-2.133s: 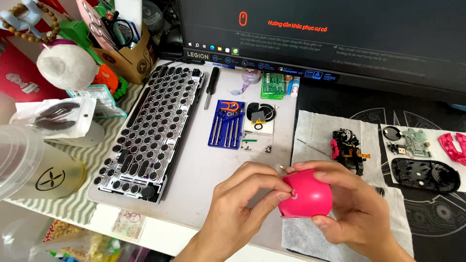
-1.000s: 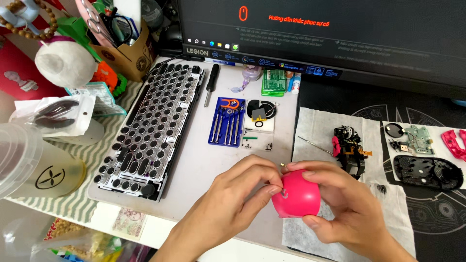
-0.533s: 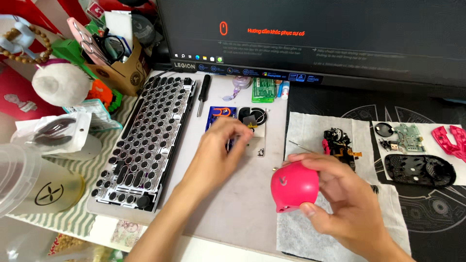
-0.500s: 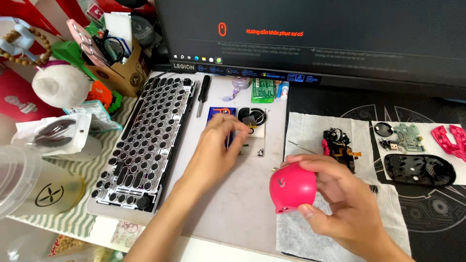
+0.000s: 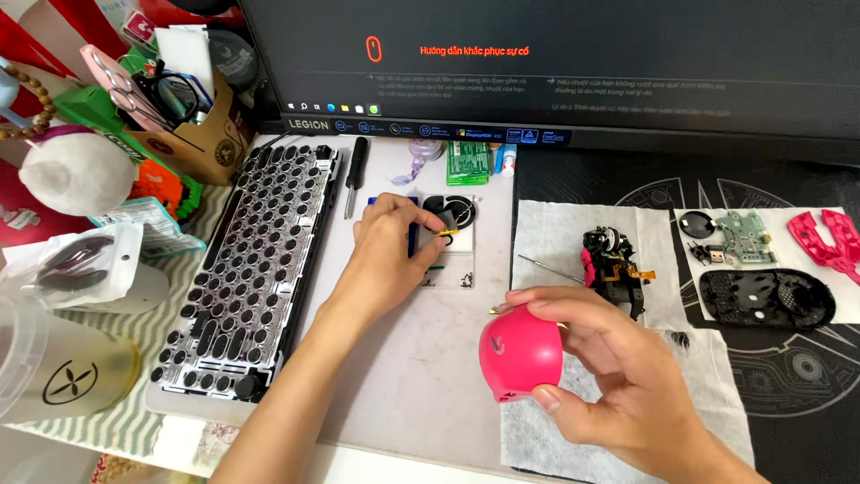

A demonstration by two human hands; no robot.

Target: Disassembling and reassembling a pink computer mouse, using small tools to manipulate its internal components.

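My right hand [image 5: 618, 376] holds a pink rounded mouse shell [image 5: 521, 351] above a white tissue [image 5: 555, 229], thumb under it and fingers over its top. My left hand [image 5: 390, 237] reaches forward over the grey mat to a blue bit holder [image 5: 413, 235]. Its fingertips are pinched together at a small dark piece [image 5: 445, 226] beside a black ring part [image 5: 460, 211]. Whether they grip that piece is unclear. Tiny screws [image 5: 461, 280] lie just right of this hand.
A round-keyed keyboard [image 5: 251, 269] lies left, a black screwdriver [image 5: 356, 170] behind it. Right: mouse internals [image 5: 614, 264], thin metal tool [image 5: 542, 264], black mouse base [image 5: 766, 296], green circuit board [image 5: 739, 237], pink strips [image 5: 824, 237]. A cup [image 5: 54, 376] and cardboard box [image 5: 193, 134] crowd the left.
My left hand left the pink shell and reached forward to the bit holder, where it stays. The right hand keeps the shell, lowered slightly toward the tissue.
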